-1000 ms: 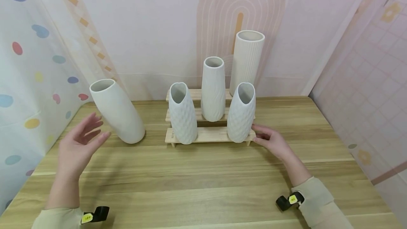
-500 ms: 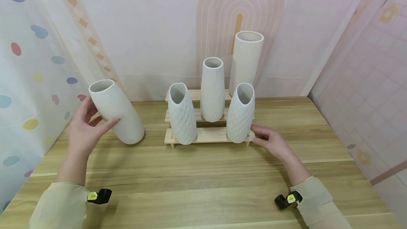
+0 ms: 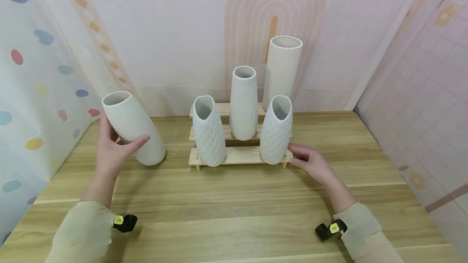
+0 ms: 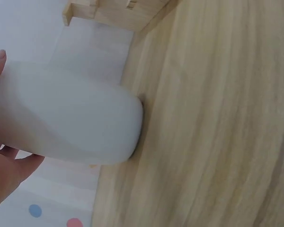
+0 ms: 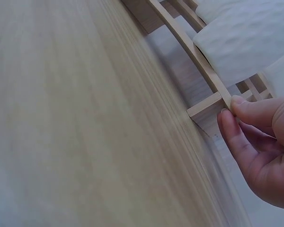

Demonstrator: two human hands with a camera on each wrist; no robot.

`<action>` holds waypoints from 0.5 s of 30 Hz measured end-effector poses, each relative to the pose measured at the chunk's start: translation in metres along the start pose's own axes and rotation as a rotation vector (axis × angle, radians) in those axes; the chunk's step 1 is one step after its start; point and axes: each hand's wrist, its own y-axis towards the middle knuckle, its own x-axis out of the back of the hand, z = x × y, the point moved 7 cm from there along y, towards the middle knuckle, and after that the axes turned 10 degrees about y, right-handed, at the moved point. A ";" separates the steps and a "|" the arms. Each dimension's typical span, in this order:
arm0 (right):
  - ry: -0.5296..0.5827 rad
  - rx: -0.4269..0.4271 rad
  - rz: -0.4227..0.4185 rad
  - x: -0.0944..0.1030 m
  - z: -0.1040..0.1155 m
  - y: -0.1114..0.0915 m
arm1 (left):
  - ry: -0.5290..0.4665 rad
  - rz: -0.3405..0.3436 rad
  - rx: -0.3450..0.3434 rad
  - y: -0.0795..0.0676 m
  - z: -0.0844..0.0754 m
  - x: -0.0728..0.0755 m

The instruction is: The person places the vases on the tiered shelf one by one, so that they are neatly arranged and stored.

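On the left, a smooth white vase [image 3: 133,123] stands on the table. My left hand [image 3: 111,151] grips its side, thumb across the front and fingers behind; in the left wrist view the vase [image 4: 71,113] has its base at the tabletop. A three-tier wooden stand [image 3: 243,155] occupies the middle. At its right end my right hand [image 3: 312,164] pinches the lowest slat, thumb above and finger below, as the right wrist view of the hand [image 5: 262,142] shows. Two dimpled vases, left [image 3: 210,139] and right [image 3: 276,139], stand on that lowest tier.
A slimmer wavy-textured vase [image 3: 243,104] stands on the stand's middle tier. Behind it on the top tier rises a tall ribbed vase [image 3: 284,68]. Patterned curtains [image 3: 175,44] enclose the wooden table [image 3: 219,214] at the back and sides.
My left hand has moved right and closed round the smooth vase, after hovering open to its left. The right hand has stayed at the stand's end.
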 end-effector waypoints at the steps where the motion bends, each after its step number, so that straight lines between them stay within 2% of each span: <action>1: -0.002 0.000 0.000 0.000 0.000 0.000 | 0.014 -0.006 0.011 0.000 0.002 0.000; 7: -0.008 -0.004 -0.004 0.000 -0.001 0.001 | 0.089 -0.040 0.055 0.002 0.011 0.003; 15: -0.025 -0.010 -0.005 0.000 -0.001 0.000 | 0.115 -0.071 0.095 0.002 0.016 0.001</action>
